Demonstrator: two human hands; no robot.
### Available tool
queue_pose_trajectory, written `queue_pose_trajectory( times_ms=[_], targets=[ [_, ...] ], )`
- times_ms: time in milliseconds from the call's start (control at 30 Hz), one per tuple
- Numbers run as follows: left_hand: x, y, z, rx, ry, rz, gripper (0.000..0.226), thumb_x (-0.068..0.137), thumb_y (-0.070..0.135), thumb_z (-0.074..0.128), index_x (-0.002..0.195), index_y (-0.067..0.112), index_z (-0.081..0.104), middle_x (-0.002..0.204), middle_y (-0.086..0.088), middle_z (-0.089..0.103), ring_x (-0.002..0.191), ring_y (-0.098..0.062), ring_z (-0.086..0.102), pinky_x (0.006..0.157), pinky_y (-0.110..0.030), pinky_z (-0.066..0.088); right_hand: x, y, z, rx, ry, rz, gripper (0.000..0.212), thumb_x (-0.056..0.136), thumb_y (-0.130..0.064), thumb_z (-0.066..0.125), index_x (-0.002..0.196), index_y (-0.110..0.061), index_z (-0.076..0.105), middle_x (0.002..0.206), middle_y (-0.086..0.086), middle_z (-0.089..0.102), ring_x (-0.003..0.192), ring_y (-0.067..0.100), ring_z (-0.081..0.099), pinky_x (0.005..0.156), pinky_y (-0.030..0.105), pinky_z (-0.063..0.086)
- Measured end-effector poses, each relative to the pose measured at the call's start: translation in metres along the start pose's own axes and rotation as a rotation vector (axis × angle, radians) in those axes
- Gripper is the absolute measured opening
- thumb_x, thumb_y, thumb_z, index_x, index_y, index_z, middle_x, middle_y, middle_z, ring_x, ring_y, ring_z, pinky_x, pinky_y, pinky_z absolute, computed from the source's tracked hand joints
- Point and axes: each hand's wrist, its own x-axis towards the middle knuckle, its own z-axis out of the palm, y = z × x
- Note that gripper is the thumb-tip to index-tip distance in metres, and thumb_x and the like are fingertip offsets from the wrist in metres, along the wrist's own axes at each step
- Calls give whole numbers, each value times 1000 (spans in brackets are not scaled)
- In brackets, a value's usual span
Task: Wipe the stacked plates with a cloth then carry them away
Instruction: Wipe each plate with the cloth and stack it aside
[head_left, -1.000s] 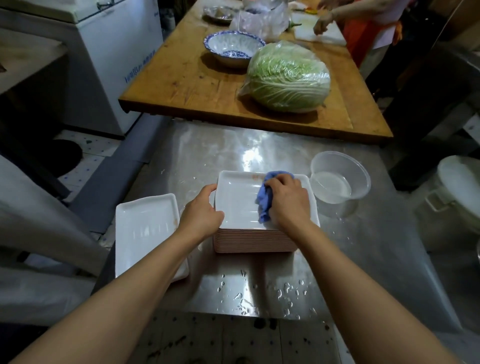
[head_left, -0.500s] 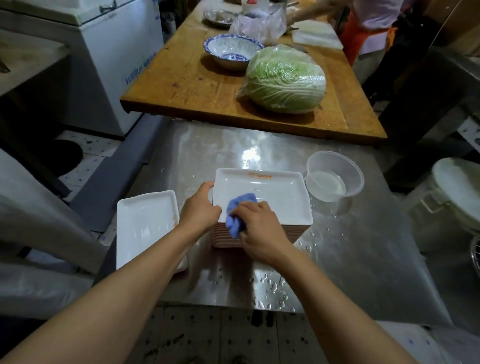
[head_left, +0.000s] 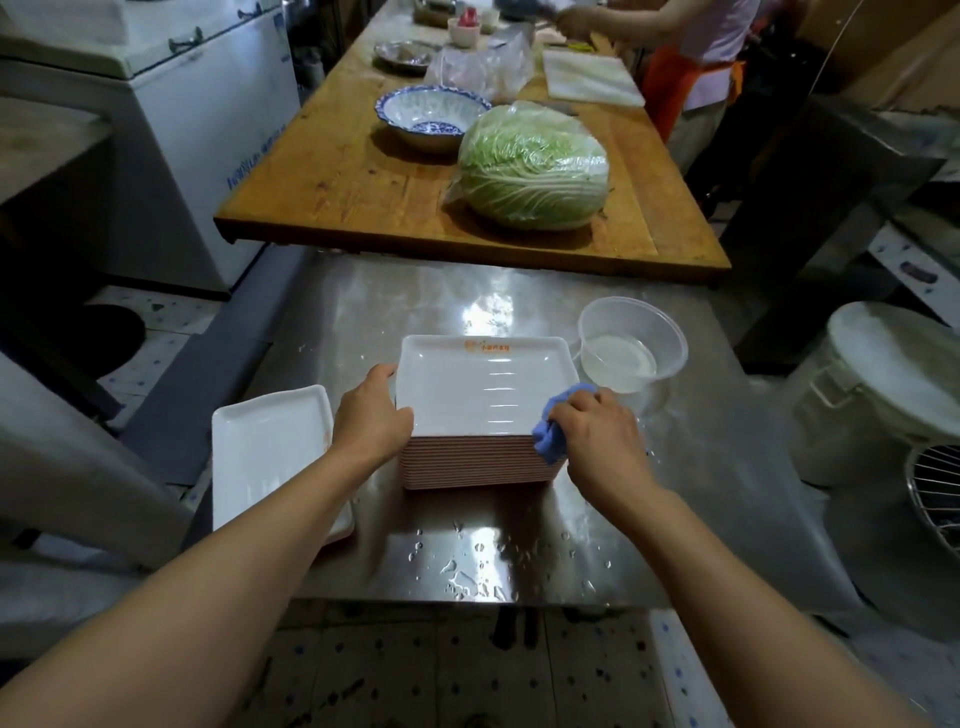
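Both hands grip the work: the left hand (head_left: 371, 415) clasps the near-left corner of the stacked plates (head_left: 480, 460), and the right hand (head_left: 597, 441) clenches a blue cloth (head_left: 551, 435) against the top plate's near-right edge.

At the frame's centre the stack sits on a wet steel table (head_left: 519, 561); the left hand's hold probably keeps it from sliding while the cloth rubs the rim. Wiping looks under way, carrying not yet begun. Just left lies a separate white plate (head_left: 265, 457), partly under the left forearm; just right, almost touching the stack, stands a clear tub of water (head_left: 631, 343), which lifting could knock. Farther up, a wooden table (head_left: 337, 192) holds a wrapped cabbage (head_left: 532, 166) and a patterned bowl (head_left: 431, 117).
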Motion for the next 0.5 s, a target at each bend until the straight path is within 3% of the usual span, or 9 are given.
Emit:
queue_pose_trajectory(
  times_ms=[67, 167, 233, 333, 400, 500],
  targets=[
    [-5, 2, -1, 78, 22, 18, 52, 82, 13, 58, 131, 15, 44, 122, -12, 59, 107, -33, 54, 81, -34, 42, -5, 3, -4, 100, 74, 15, 36, 78, 1, 49, 109, -14, 61, 117, 2, 56, 110, 24, 44, 87, 30, 37],
    [-19, 11, 0, 269, 127, 113, 52, 85, 29, 61, 132, 17, 42, 130, -10, 50, 115, -30, 49, 85, -39, 43, -17, 14, -10, 450, 279, 59, 37, 69, 13, 54, 96, -7, 69, 102, 9, 64, 98, 31, 51, 83, 38, 44],
    [-29, 22, 6, 315, 176, 268, 53, 84, 37, 63, 131, 19, 48, 124, -7, 49, 114, -26, 46, 84, -39, 43, -21, 23, -13, 549, 352, 112, 39, 68, 16, 53, 96, -7, 70, 98, 12, 65, 95, 33, 54, 81, 42, 47],
    [-39, 37, 22, 415, 93, 524, 50, 79, 43, 69, 123, 21, 59, 118, -3, 48, 110, -22, 44, 82, -34, 39, -22, 34, -12, 560, 365, 144, 38, 72, 11, 51, 99, -9, 70, 99, 13, 66, 94, 32, 55, 79, 36, 46],
    [-42, 44, 32, 519, 43, 604, 41, 80, 40, 68, 116, 21, 63, 126, -3, 46, 115, -22, 41, 84, -33, 33, -26, 39, -11, 582, 375, 163, 37, 73, 9, 51, 99, -9, 70, 98, 13, 66, 93, 32, 54, 76, 31, 41],
    [-46, 50, 40, 609, 76, 651, 19, 86, 16, 58, 101, 16, 71, 128, -5, 51, 116, -25, 45, 81, -33, 31, -33, 46, -7, 606, 395, 196, 40, 71, 11, 50, 99, -10, 71, 99, 12, 66, 90, 28, 52, 73, 24, 32]
  ],
)
